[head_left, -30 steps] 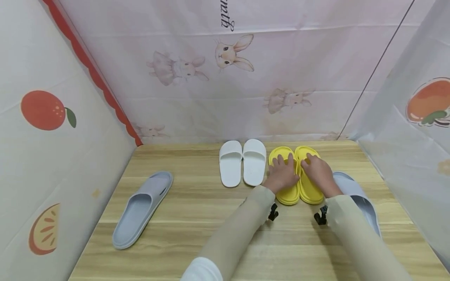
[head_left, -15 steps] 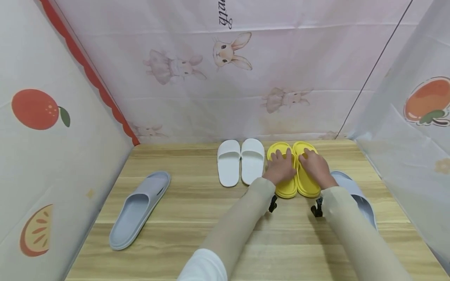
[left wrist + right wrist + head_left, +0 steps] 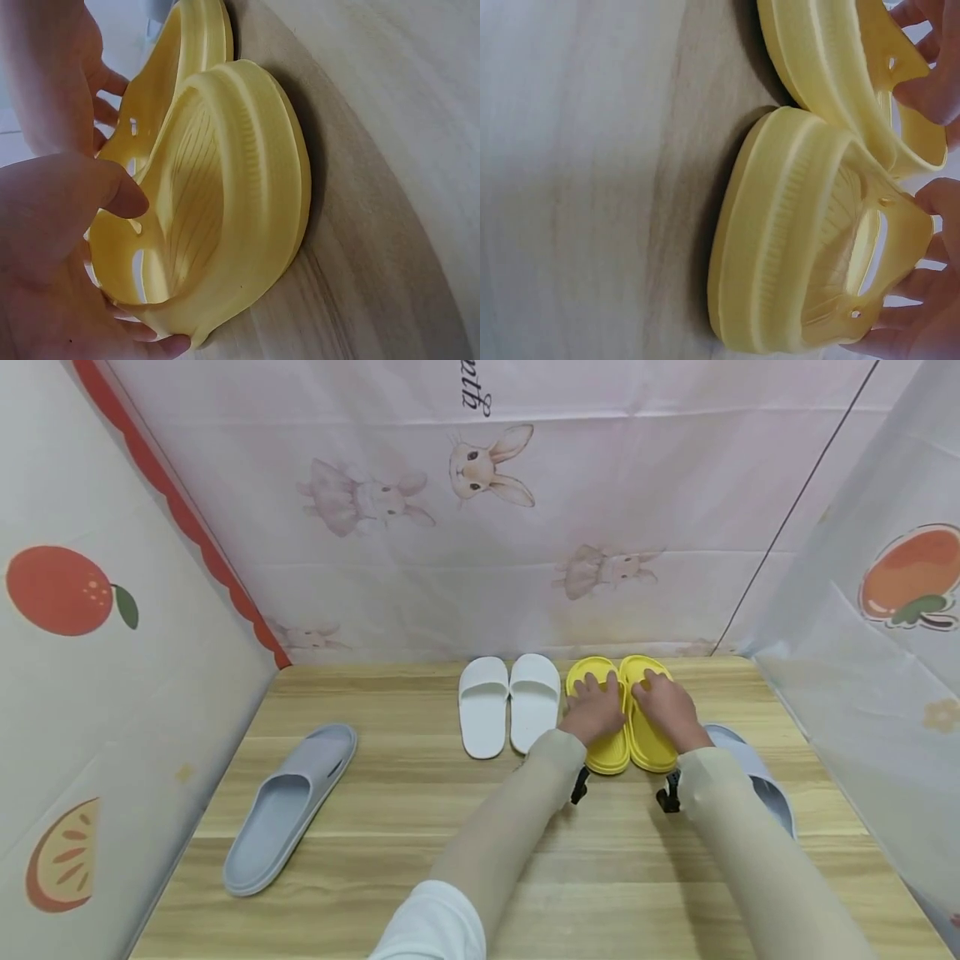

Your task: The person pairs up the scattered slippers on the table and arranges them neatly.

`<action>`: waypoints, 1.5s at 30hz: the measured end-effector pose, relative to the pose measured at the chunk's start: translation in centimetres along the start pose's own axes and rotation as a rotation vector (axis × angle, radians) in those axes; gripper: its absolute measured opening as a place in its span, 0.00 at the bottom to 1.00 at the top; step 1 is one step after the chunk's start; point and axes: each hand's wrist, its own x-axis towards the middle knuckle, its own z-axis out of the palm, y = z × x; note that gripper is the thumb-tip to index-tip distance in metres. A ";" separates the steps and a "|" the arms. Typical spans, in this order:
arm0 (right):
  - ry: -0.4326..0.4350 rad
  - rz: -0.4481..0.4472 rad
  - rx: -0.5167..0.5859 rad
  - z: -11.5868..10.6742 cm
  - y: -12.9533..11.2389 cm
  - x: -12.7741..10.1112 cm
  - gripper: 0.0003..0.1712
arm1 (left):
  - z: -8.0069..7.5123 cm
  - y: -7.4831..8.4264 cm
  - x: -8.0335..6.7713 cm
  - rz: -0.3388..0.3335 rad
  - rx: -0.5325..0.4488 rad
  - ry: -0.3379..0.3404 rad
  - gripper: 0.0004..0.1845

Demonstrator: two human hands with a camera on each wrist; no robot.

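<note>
Head view: yellow slippers (image 3: 628,752) under hands (image 3: 630,712)

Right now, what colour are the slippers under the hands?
Yellow: the pair of yellow rubber slippers, clearest in the head view.
</note>
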 end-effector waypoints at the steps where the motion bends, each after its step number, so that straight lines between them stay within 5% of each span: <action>1: -0.005 0.001 -0.016 -0.1 0.0 0.0 0.36 | -0.1 0.0 0.0 0.002 0.007 -0.002 0.40; 10: -0.061 0.012 -0.119 -1.2 -0.5 0.4 0.36 | -1.2 -0.2 -0.2 0.011 0.054 0.051 0.28; 23: 0.030 -0.035 -0.172 -1.7 -1.6 0.3 0.38 | -2.1 -1.0 -0.3 0.088 0.119 0.020 0.42; 33: 0.062 -0.082 -0.193 -2.1 -1.5 -1.7 0.41 | -2.8 -2.1 -2.6 0.158 0.147 -0.011 0.44; 45: 0.074 -0.115 -0.197 -2.6 -1.8 -4.1 0.43 | -3.5 -6.1 -5.1 0.194 0.123 -0.033 0.45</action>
